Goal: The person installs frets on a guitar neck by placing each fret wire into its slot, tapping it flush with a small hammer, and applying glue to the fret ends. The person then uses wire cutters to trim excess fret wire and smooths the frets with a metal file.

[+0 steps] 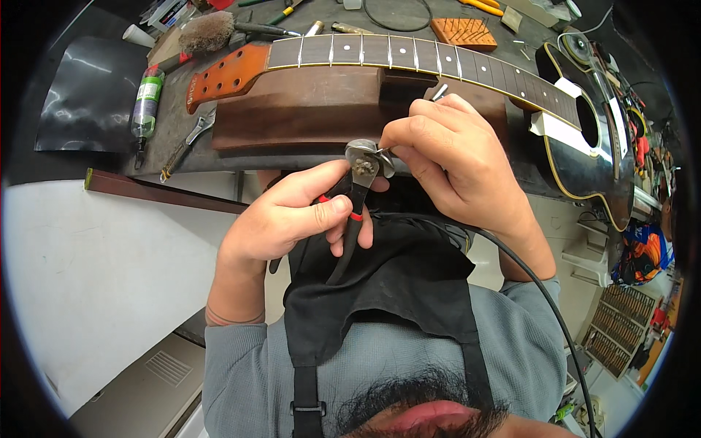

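Note:
My left hand [299, 208] is closed around black-and-red-handled pliers [363, 171] with a round metal head pointing away from me. Close against their jaws, my right hand [456, 142] pinches something thin, too small to make out. A short metal rod [439, 92] sticks out beyond the right hand's knuckles; whether the hand holds it I cannot tell. Beyond both hands lies a guitar neck [376, 51] with an orange headstock [228, 78]. Bright frets cross its left part. Under the neck is a brown block [292, 120]. The black guitar body [595, 160] sits to the right.
An adjustable wrench [191, 142], a green-labelled bottle [147, 106] and a brush [207, 31] lie at the left of the bench. An orange block [464, 33] with thin pins stands at the back. A black cable [537, 274] runs past my right arm.

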`<state>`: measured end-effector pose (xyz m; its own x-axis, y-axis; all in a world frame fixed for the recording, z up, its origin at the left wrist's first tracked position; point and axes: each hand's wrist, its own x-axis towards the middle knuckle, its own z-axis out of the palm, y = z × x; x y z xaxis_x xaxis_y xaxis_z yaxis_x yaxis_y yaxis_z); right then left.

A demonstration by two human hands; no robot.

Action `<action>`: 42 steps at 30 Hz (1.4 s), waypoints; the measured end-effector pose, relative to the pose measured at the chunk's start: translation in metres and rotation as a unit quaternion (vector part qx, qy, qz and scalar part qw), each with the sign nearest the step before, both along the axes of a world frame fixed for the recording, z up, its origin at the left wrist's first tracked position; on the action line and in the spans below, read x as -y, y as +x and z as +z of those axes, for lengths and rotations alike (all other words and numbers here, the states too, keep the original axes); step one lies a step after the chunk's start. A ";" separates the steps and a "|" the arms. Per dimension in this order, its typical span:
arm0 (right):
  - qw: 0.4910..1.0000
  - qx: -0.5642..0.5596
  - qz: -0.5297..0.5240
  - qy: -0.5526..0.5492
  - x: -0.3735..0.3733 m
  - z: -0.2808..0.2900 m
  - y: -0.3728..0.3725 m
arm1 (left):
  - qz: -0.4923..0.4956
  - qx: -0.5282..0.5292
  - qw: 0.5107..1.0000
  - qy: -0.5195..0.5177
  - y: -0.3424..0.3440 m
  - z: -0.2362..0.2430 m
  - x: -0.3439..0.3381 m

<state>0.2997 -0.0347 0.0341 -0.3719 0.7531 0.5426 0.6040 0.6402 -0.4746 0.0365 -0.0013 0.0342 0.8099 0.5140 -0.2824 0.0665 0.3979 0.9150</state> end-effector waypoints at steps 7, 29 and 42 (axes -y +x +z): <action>0.999 0.034 0.009 -0.006 0.001 0.006 0.003 | -0.002 -0.004 1.000 0.000 0.000 -0.002 0.003; 0.999 0.035 0.018 0.004 0.001 0.002 0.010 | -0.015 -0.019 1.000 0.015 0.002 -0.006 0.004; 0.997 0.045 -0.035 0.048 -0.001 -0.010 0.005 | 0.006 -0.027 0.999 0.019 0.004 -0.008 0.005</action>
